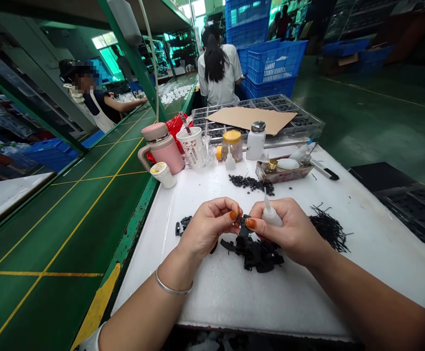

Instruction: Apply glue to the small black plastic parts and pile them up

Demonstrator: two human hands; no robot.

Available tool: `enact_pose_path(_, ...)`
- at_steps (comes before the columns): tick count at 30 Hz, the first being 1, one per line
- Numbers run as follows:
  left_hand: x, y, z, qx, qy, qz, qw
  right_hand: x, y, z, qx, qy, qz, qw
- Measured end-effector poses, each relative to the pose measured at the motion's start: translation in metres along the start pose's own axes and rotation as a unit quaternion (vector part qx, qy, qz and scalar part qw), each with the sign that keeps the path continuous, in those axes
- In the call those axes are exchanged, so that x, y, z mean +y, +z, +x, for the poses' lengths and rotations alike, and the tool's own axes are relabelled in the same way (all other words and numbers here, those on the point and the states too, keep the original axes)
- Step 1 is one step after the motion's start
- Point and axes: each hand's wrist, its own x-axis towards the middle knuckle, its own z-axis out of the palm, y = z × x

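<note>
My left hand (208, 226) pinches a small black plastic part (242, 222) between thumb and fingertips above the white table (234, 297). My right hand (289, 229) is closed round a small white squeeze bottle (271, 215), its nozzle pointing up, and its thumb also touches the black part. Under both hands lies a heap of black plastic parts (256, 253). A bundle of thin black strips (327, 229) lies just right of my right hand. A few black pieces (183, 225) sit left of my left hand.
At the table's back stand a pink mug (163, 146), a white cup (192, 144), a yellow-lidded jar (233, 144), a white bottle (256, 140), a small tray (283, 170) and a scatter of tiny black bits (251, 184). A green conveyor (69, 219) runs left. Two people work further back.
</note>
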Motion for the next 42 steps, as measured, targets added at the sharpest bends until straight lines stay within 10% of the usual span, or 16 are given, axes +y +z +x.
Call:
enact_pose_path(13,-0.009,-0.002,0.002,0.008,0.015,-0.025,1.000,0.002,0.005,-0.002,0.073,-0.097,-0.154,0.981)
enact_pose_path(34,-0.010,-0.011,0.006,-0.021,-0.063,-0.108,0.992,0.007,0.003,0.000,0.050,-0.071,-0.076,0.993)
enact_pose_path(42,0.005,-0.028,0.012,0.100,0.076,-0.050,0.991,0.010,-0.003,0.007,0.122,-0.054,-0.068,0.989)
